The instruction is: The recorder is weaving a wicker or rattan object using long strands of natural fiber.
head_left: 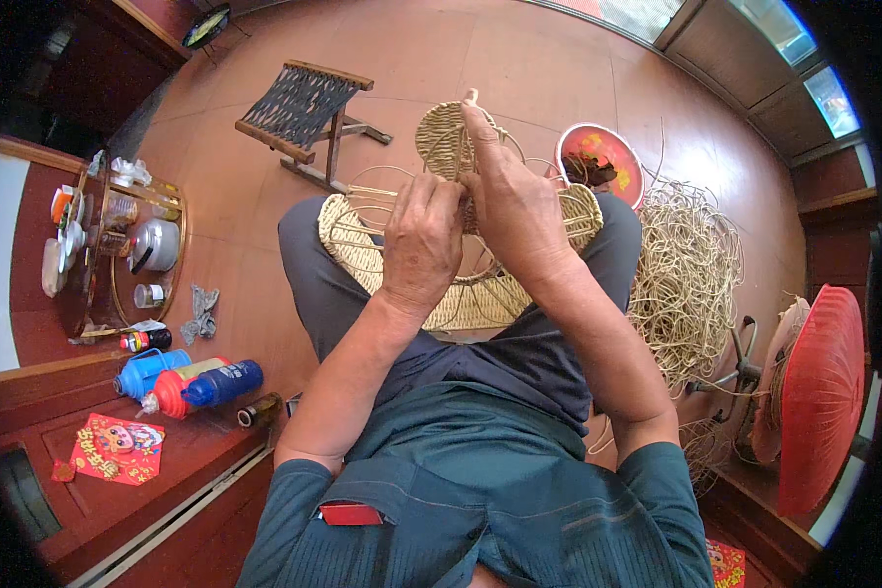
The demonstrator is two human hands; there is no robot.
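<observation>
On my lap rests a wire frame partly woven with straw-coloured cord [495,301]. Its lower part curves in a wide crescent, and a rounded woven piece [439,137] rises in the middle at the far side. My left hand [423,235] is closed at the middle of the frame, its fingertips pinching there. Right beside it, my right hand [517,206] grips the same middle part, with the index finger stretched up along the rounded piece. Bare wire loops show between the woven parts. Whatever strand lies between the fingertips is hidden.
A heap of loose cord [691,279] lies on the floor at the right, beside a red basin [625,162] and a red-covered fan [823,402]. Ahead on the left stands a folding stool [304,108]. Flasks [223,382] and a glass-shelved stand with a kettle [157,245] are at the left.
</observation>
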